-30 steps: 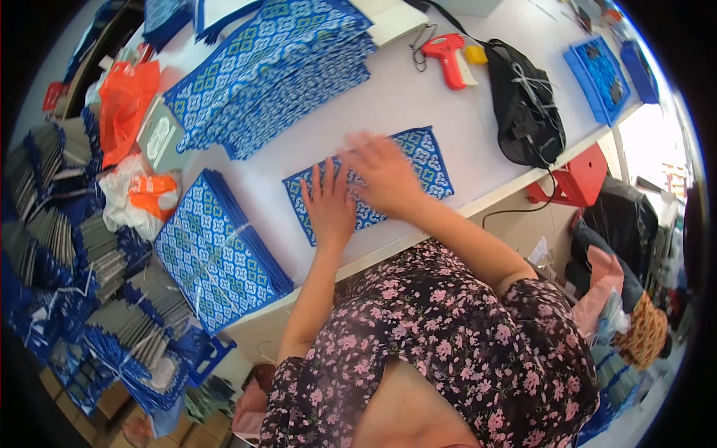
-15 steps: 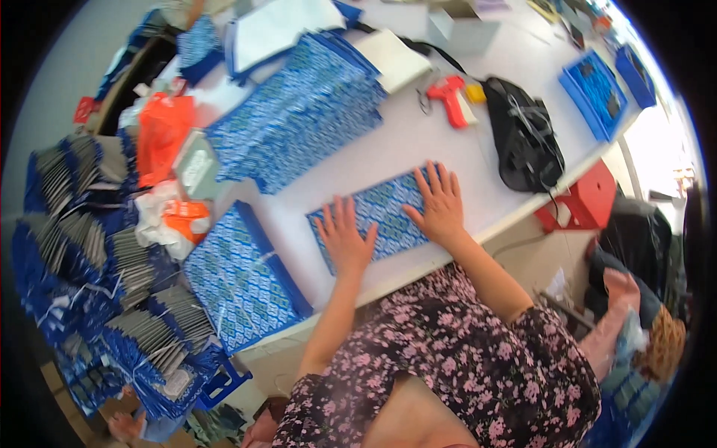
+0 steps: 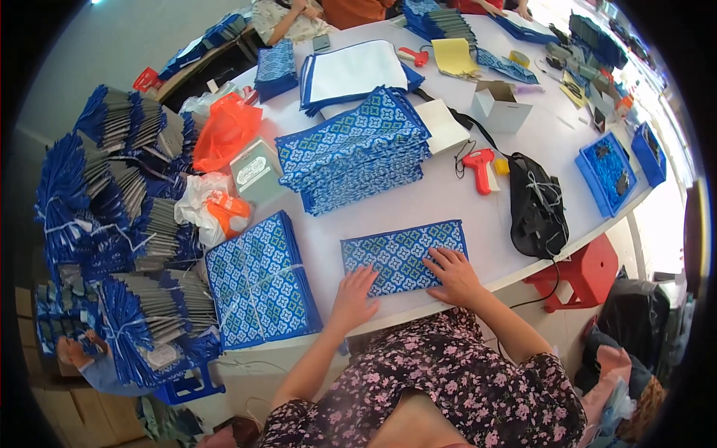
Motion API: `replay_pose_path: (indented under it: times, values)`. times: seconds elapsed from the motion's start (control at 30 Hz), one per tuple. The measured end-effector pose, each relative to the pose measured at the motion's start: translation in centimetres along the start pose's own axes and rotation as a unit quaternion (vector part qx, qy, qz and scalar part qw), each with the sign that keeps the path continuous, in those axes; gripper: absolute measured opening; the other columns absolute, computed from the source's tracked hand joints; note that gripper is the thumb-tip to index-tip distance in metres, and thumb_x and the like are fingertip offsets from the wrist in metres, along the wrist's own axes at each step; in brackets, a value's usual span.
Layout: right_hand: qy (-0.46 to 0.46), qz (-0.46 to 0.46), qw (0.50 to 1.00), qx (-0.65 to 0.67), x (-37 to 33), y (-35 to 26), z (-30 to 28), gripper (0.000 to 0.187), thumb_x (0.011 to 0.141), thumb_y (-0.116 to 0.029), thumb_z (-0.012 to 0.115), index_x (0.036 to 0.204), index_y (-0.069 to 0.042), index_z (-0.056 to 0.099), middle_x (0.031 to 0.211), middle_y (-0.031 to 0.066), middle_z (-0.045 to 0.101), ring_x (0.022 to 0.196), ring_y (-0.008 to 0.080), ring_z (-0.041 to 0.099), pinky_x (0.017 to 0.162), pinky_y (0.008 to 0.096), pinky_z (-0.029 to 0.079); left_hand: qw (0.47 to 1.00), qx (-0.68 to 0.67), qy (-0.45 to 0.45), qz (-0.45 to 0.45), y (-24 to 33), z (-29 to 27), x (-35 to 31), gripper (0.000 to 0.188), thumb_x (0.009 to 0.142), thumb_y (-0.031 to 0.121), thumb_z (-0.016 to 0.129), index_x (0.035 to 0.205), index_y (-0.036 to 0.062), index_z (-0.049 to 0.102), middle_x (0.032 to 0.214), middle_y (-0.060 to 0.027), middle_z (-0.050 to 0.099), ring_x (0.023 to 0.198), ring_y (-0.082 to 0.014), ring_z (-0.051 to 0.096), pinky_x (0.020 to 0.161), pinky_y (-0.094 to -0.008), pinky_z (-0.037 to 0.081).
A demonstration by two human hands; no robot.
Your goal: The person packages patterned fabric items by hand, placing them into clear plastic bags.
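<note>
A flat rectangular blue-and-white patterned fabric panel [image 3: 403, 250] lies near the table's front edge. My left hand [image 3: 355, 297] rests on its near left corner, fingers stretched out. On the near right part lies my right hand [image 3: 455, 278], its fingers spread flat as well. Neither hand grips anything. Beyond the panel stands a tall, uneven stack of similar patterned pieces [image 3: 351, 149]. To the left of my left hand sits a string-tied bundle of the same pattern [image 3: 258, 280].
A red glue gun [image 3: 482, 170] and a black bag [image 3: 534, 209] lie to the right. Blue trays [image 3: 609, 175] stand at the far right. Blue-grey bundles [image 3: 134, 246] are piled left, beside plastic bags [image 3: 224, 134]. Other people's hands [image 3: 493, 9] show across the table.
The view has shifted, showing more of the table's far side. Both hands have slid back toward me, from the panel's upper part to its near edge. They remain flat.
</note>
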State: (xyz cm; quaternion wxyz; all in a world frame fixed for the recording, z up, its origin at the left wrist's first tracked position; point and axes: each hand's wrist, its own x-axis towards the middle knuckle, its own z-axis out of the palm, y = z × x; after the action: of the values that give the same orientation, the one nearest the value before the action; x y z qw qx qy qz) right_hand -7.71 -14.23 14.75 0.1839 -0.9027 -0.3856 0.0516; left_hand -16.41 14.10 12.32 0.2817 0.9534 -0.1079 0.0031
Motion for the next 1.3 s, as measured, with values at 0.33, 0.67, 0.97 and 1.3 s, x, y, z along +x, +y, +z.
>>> replay_pose_path:
  times: [0.33, 0.67, 0.97, 1.3]
  values:
    - [-0.014, -0.046, 0.996, -0.08, 2.1, 4.8, -1.2, 0.043, 0.079, -0.014, 0.058, 0.123, -0.011, 0.062, 0.125, 0.0152, 0.061, 0.113, 0.0324, 0.058, 0.09, 0.046, 0.048, 0.994, 0.041, 0.101, -0.005, -0.7, 1.4, 3.5, 0.04, 0.078, 0.002, 0.057, 0.114, 0.0145, 0.068, 0.123, -0.0064, 0.065, 0.117, -0.0244, 0.059, 0.099, -0.0418, 0.044]
    - [-0.239, 0.054, 0.969, -0.041, 19.5, 3.3, -26.5, 0.035, 0.092, -0.027, 0.06, 0.121, -0.008, 0.064, 0.109, 0.0173, 0.064, 0.109, 0.0274, 0.06, 0.098, 0.0391, 0.044, 0.999, -0.039, 0.009, 0.019, -1.1, -21.0, 17.2, 0.032, 0.085, 0.007, 0.061, 0.116, 0.0096, 0.067, 0.107, -0.0181, 0.068, 0.102, -0.0318, 0.065, 0.089, -0.0393, 0.051]
    - [0.277, -0.196, 0.934, -0.111, 26.1, 4.2, -27.6, 0.038, 0.086, 0.004, 0.054, 0.119, -0.01, 0.065, 0.113, 0.0122, 0.069, 0.103, 0.0296, 0.065, 0.091, 0.0349, 0.051, 0.909, 0.144, 0.363, 0.142, 1.9, -28.7, 20.0, 0.041, 0.079, -0.006, 0.057, 0.113, 0.0147, 0.069, 0.109, -0.0092, 0.07, 0.096, -0.0312, 0.066, 0.088, -0.0376, 0.053]
    - [0.101, -0.134, 0.979, -0.118, 21.8, 8.1, -15.6, 0.041, 0.086, -0.014, 0.059, 0.127, -0.013, 0.061, 0.132, 0.0101, 0.06, 0.126, 0.0275, 0.052, 0.107, 0.0405, 0.039, 0.989, 0.035, 0.142, 0.026, -5.1, -17.6, 17.1, 0.029, 0.093, 0.018, 0.052, 0.117, 0.0104, 0.066, 0.115, -0.0117, 0.068, 0.109, -0.0312, 0.062, 0.108, -0.0472, 0.037]
